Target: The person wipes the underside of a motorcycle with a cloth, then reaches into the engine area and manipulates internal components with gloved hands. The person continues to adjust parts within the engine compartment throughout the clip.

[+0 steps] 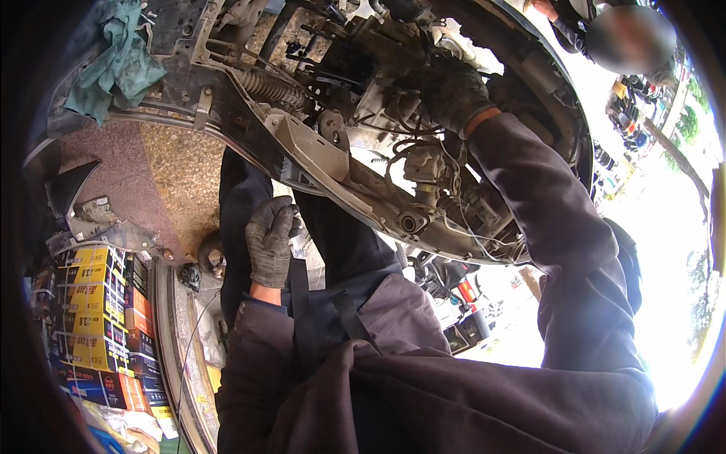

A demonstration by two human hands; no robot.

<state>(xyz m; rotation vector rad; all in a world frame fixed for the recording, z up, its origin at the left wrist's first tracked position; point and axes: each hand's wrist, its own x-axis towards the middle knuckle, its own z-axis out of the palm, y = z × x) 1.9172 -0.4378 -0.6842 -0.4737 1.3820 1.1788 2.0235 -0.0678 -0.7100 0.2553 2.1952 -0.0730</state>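
Note:
My left hand (pixel 271 240), in a dirty grey work glove, is held above my legs with its fingers curled closed. Whatever those fingers may hold is too small or too hidden to name. My right hand (pixel 456 94), in a dark, soiled glove, reaches in among the mechanical parts of a partly stripped vehicle. Its fingertips are lost against the dark parts, so their grip does not show. Below that hand are thin cables and a metal engine part (pixel 425 165). A dusty, pale plastic panel (pixel 302 144) runs between my two hands.
A teal rag (pixel 117 64) hangs over the vehicle's edge at upper left. Stacked yellow, orange and dark boxes (pixel 94 303) stand at lower left beside a metal rail (pixel 168 340). A coil spring (pixel 265 87) shows among the parts. Another person (pixel 567 26) is at upper right.

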